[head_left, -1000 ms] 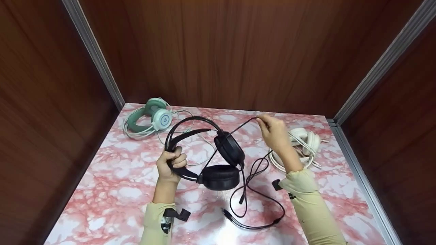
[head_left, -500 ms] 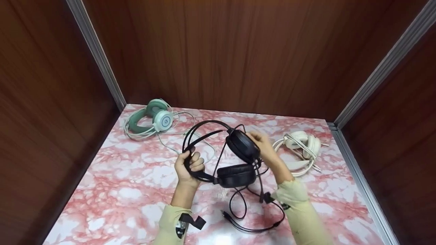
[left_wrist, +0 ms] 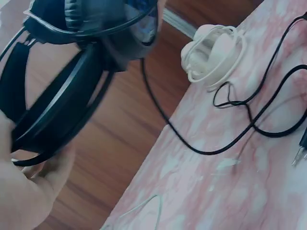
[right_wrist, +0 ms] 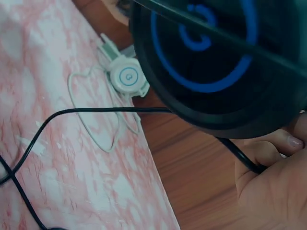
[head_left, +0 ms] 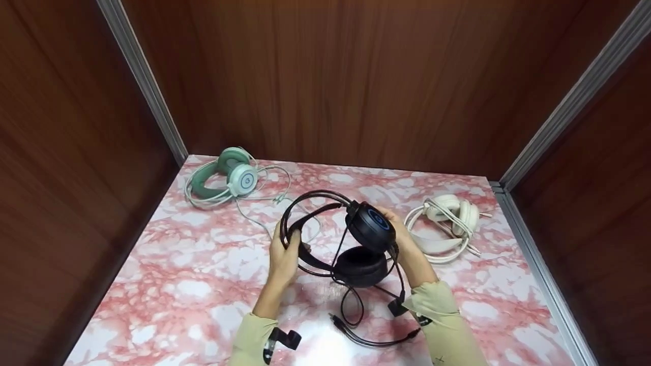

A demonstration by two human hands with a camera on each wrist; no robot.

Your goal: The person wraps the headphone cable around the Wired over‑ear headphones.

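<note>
A black headset [head_left: 370, 229] is held up over the table between both hands, and a blue ring mark shows on its upper ear cup. My left hand [head_left: 284, 256] grips the headband at its left side, thumb on the inner side and the other fingers behind it. My right hand [head_left: 409, 254] holds the ear cup end from the right; most of its fingers are hidden behind the cup. In the right wrist view its fingers [right_wrist: 268, 148] curl beside the cup, where the black cable [right_wrist: 240, 154] runs into the hand. The cable's plugs [head_left: 335, 321] lie on the table in front.
A green and white headset [head_left: 241, 178] with a loose cable lies at the back left of the marbled table [head_left: 173, 254]. At the right lies a white headset [head_left: 447, 244] wrapped in its cable. Brown wood panels [head_left: 330, 91] enclose the back and sides.
My right hand has let the stretched cable down and come in to the ear cup. The headset has shifted right and turned, so the blue ring mark now shows. My left thumb has moved along the headband.
</note>
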